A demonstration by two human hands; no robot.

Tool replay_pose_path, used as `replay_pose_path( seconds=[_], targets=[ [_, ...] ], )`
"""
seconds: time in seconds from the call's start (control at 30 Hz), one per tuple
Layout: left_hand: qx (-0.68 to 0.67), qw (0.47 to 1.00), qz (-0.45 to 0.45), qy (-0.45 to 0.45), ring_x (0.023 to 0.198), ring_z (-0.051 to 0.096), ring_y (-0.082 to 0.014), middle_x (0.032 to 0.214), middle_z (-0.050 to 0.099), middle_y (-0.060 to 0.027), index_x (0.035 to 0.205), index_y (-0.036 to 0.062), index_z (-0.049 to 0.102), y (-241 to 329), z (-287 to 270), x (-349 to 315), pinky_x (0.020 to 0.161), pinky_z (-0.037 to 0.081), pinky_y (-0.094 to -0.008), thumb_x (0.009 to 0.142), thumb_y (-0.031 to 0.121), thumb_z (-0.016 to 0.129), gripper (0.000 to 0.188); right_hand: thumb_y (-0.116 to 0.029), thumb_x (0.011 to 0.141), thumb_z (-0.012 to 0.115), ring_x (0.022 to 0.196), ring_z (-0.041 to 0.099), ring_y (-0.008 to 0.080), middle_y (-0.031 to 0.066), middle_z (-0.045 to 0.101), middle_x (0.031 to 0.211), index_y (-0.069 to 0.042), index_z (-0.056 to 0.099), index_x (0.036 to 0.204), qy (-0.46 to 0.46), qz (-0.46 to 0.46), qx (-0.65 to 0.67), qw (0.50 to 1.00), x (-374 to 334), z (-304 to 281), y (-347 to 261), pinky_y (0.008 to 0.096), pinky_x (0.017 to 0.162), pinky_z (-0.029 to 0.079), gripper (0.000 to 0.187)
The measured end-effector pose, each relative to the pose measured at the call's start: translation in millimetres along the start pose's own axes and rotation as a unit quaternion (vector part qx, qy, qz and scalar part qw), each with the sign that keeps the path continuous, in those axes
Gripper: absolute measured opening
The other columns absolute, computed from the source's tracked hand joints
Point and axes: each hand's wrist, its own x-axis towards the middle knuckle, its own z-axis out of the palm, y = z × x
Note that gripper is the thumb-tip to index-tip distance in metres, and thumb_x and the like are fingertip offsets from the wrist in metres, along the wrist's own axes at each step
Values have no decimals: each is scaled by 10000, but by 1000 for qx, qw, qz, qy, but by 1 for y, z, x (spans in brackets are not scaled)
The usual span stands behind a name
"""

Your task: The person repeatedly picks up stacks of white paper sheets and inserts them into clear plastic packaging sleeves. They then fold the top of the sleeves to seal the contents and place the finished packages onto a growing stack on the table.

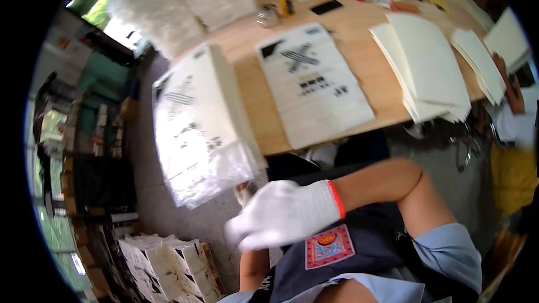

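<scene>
A thick pack of white printed bags in clear plastic tilts off the near left edge of the wooden table, its lower end hanging over the floor. My left hand shows only as a bit of white glove under the pack's lower corner, apparently gripping it; my left forearm rises from the bottom edge. My right hand, in a white knit glove with a red cuff, reaches across my dark apron just below the pack, fingers spread and blurred, holding nothing.
One printed white bag lies flat on the table. Stacks of cream sheets sit to its right, where another person's hand works. Fluffy white sheets, a phone and tape lie farther back. Boxes of printed bags stand on the floor, lower left.
</scene>
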Motion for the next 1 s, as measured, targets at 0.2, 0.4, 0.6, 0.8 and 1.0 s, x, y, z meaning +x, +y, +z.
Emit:
replay_pose_path(
  seconds=[0.2, 0.4, 0.6, 0.8, 1.0],
  targets=[
    [292, 903, 153, -276, 765, 597, -133, 873, 639, -75, 998, 0, 604, 10, 122, -74, 642, 477, -277, 949, 187, 538, 204, -275, 857, 546, 707, 646, 299, 140, 624, 717, -113, 605, 986, 97, -65, 28, 993, -21, -47, -105, 416, 625, 503, 216],
    [420, 785, 212, -403, 691, 611, -294, 872, 654, -143, 940, 77, 623, 27, 210, -41, 627, 476, -372, 887, 204, 590, 142, -239, 862, 553, 753, 647, 288, 127, 637, 771, -105, 611, 1028, 76, -98, 50, 991, -34, -42, -120, 395, 662, 497, 221],
    [562, 643, 273, -443, 926, 595, -324, 892, 672, -87, 899, 119, 643, -4, 271, -30, 755, 475, -410, 712, 324, 716, 286, -202, 867, 559, 798, 648, 277, 115, 650, 825, -98, 616, 1071, 85, -58, 69, 992, -56, -38, -98, 373, 698, 491, 236],
    [534, 664, 241, -465, 805, 641, -311, 809, 677, -125, 810, 171, 712, -17, 288, -11, 731, 494, -412, 740, 253, 606, 151, -91, 950, 448, 921, 656, 167, 95, 669, 1031, -51, 600, 1109, 257, 153, 213, 930, -123, 12, 42, 313, 844, 516, 224],
    [504, 679, 182, -501, 869, 639, -286, 905, 692, -97, 887, 129, 693, 3, 282, 6, 784, 487, -381, 818, 250, 556, 196, -81, 941, 435, 846, 635, 140, 96, 659, 1027, -20, 585, 1128, 415, 324, 317, 789, -183, 75, 160, 273, 743, 521, 247]
  ],
)
